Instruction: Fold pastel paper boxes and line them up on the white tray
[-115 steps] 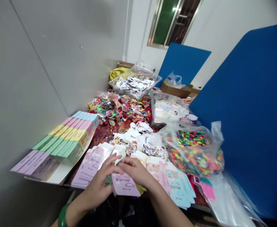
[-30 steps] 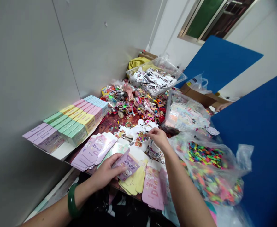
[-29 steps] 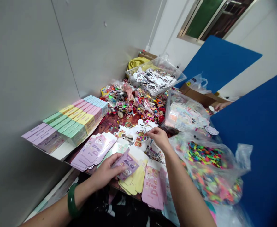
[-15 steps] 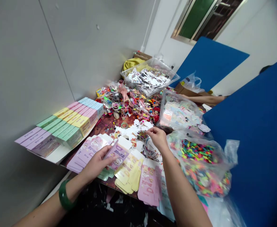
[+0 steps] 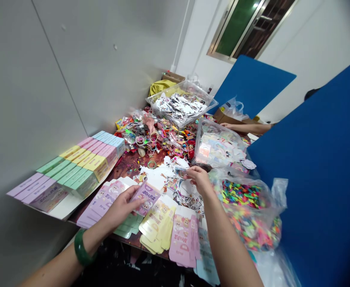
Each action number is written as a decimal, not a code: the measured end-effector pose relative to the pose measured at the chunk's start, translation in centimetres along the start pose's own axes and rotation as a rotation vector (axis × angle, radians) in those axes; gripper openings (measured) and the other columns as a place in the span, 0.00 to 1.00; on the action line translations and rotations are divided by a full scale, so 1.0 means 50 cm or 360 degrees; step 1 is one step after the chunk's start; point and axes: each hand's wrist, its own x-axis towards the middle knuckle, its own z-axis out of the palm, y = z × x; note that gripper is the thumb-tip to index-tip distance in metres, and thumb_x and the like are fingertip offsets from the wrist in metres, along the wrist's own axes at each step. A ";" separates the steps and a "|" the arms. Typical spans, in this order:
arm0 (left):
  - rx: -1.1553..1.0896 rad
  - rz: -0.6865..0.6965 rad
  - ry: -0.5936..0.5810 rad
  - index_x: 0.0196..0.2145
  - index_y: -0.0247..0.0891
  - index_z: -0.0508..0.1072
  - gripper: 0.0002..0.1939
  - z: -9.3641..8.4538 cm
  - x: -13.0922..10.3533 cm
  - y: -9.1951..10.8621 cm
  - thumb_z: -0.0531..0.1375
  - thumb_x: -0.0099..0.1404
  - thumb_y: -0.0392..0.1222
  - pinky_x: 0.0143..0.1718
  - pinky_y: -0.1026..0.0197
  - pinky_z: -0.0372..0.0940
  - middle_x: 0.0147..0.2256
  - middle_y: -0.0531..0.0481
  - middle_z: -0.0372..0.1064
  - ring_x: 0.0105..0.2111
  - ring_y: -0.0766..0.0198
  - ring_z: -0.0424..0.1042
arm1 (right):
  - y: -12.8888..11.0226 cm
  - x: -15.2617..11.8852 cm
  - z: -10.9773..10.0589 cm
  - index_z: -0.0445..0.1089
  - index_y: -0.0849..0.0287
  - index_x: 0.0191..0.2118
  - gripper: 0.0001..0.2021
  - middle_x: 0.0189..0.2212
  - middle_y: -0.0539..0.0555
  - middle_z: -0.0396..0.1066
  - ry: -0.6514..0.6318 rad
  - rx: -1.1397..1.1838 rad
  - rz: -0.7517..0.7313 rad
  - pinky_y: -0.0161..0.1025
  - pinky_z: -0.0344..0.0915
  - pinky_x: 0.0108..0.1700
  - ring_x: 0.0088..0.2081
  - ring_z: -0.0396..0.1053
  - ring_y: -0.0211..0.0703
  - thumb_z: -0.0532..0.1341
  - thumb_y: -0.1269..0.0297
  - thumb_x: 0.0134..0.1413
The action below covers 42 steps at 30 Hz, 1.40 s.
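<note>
My left hand (image 5: 124, 206), with a green bangle on the wrist, is closed around a small purple printed box (image 5: 146, 197), tilted over the table. My right hand (image 5: 198, 178) pinches a small bluish sticker (image 5: 180, 171) above a pile of loose white-backed stickers (image 5: 188, 192). Flat purple boxes (image 5: 95, 207) lie beside my left hand, and green ones (image 5: 128, 226) are partly under it. In front of me are fanned stacks of yellow boxes (image 5: 158, 223), pink boxes (image 5: 183, 237) and blue boxes (image 5: 206, 255), the blue partly hidden by my right forearm.
Filled boxes (image 5: 82, 163) stand in coloured rows along the left wall. Small trinkets (image 5: 163, 135) are heaped at the back. Clear bins hold white cutouts (image 5: 181, 105) and pastel stickers (image 5: 223, 145). A bag of bright pieces (image 5: 242, 195) sits right, near a blue partition (image 5: 318, 167). Another person's arm (image 5: 249, 128) reaches in behind.
My right hand has lifted slightly off the pile, and the bluish sticker now shows clearly in its fingers. My left hand still holds the purple box. The view has shifted a little.
</note>
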 end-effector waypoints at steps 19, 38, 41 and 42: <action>-0.0146 0.0141 -0.0146 0.48 0.39 0.69 0.20 0.056 0.042 0.008 0.63 0.57 0.43 0.39 0.61 0.67 0.44 0.46 0.71 0.43 0.56 0.71 | -0.129 -0.151 0.071 0.73 0.57 0.27 0.06 0.44 0.54 0.71 -0.0539 -0.0895 -0.0875 0.41 0.60 0.49 0.46 0.66 0.43 0.60 0.70 0.50; -0.0261 -0.0042 0.0241 0.46 0.40 0.68 0.22 0.025 0.041 -0.008 0.65 0.54 0.46 0.22 0.70 0.65 0.39 0.50 0.73 0.31 0.65 0.72 | 0.075 -0.259 0.154 0.63 0.62 0.45 0.18 0.39 0.60 0.70 -0.0709 -0.1621 -0.0143 0.38 0.59 0.34 0.38 0.68 0.49 0.62 0.61 0.48; -0.0280 0.0028 0.0285 0.45 0.40 0.68 0.21 0.012 0.034 0.004 0.66 0.54 0.46 0.26 0.67 0.67 0.40 0.50 0.74 0.32 0.64 0.73 | 0.082 -0.268 0.174 0.61 0.61 0.47 0.17 0.40 0.61 0.70 -0.0749 -0.1738 -0.0115 0.38 0.57 0.33 0.38 0.68 0.48 0.58 0.67 0.51; -0.0298 0.0051 0.0302 0.44 0.40 0.68 0.21 0.005 0.030 0.008 0.66 0.53 0.45 0.29 0.65 0.68 0.40 0.50 0.74 0.33 0.63 0.74 | 0.083 -0.268 0.176 0.61 0.61 0.47 0.16 0.40 0.60 0.70 -0.0758 -0.1731 -0.0118 0.37 0.57 0.32 0.38 0.69 0.48 0.57 0.68 0.51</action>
